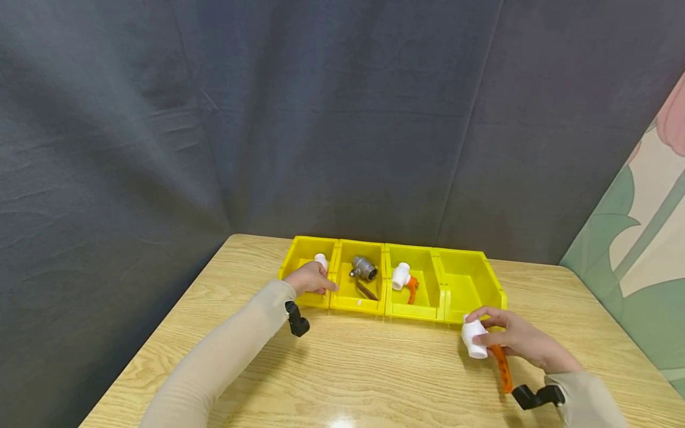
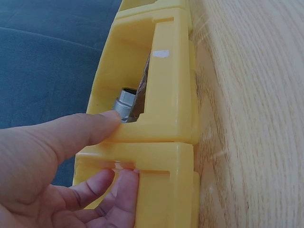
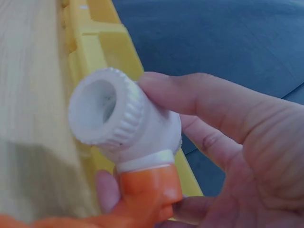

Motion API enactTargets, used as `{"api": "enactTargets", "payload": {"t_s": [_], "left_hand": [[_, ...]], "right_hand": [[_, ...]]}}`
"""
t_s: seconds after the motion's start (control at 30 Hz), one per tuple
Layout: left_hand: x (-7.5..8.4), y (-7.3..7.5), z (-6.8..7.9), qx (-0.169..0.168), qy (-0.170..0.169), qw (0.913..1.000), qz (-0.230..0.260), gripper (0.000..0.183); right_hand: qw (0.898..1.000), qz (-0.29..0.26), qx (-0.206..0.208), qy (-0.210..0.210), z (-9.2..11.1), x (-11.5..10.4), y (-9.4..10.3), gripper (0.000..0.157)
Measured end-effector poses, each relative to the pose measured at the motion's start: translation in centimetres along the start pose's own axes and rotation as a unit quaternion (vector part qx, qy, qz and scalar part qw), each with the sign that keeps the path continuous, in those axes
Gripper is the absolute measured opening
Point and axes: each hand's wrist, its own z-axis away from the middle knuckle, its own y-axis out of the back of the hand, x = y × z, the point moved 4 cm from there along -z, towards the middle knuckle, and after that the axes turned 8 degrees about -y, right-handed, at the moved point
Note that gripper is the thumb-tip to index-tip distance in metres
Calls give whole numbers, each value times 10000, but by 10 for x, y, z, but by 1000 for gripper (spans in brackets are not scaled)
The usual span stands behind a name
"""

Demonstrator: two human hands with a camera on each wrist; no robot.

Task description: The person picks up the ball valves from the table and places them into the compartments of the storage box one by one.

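My right hand (image 1: 511, 336) holds a white plastic ball valve (image 1: 474, 337) with an orange lever handle (image 1: 502, 368), just in front of the rightmost bin. In the right wrist view, the ribbed open end of the valve (image 3: 107, 109) faces the camera, the thumb on its white body. My left hand (image 1: 310, 278) is at the leftmost yellow bin (image 1: 286, 268). Its thumb (image 2: 90, 128) stretches over the divider; its bent fingers (image 2: 126, 190) are inside that bin, with nothing visible between them. A white fitting (image 1: 321, 260) lies behind this hand, partly hidden.
The second bin (image 1: 357, 305) contains a grey metal valve (image 1: 364, 268) and a brown strip-like piece (image 1: 366, 290). Another white valve with an orange handle (image 1: 401, 276) lies in the third bin. The rightmost bin (image 1: 468, 285) adjoins it. Dark cloth (image 1: 342, 131) hangs behind the wooden table (image 1: 364, 368).
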Motion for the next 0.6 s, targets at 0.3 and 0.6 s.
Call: {"api": "enactTargets", "payload": {"t_s": [0.3,0.6], "left_hand": [[0,-1,0,-31,-28,10000,74,36],[1,-1,-1,-43,-12,9999,128,36]], "right_hand": [[9986,-142,118,496,-9,-23,22,28],[9977,-201,607,214,-29,-39,55,29]]}}
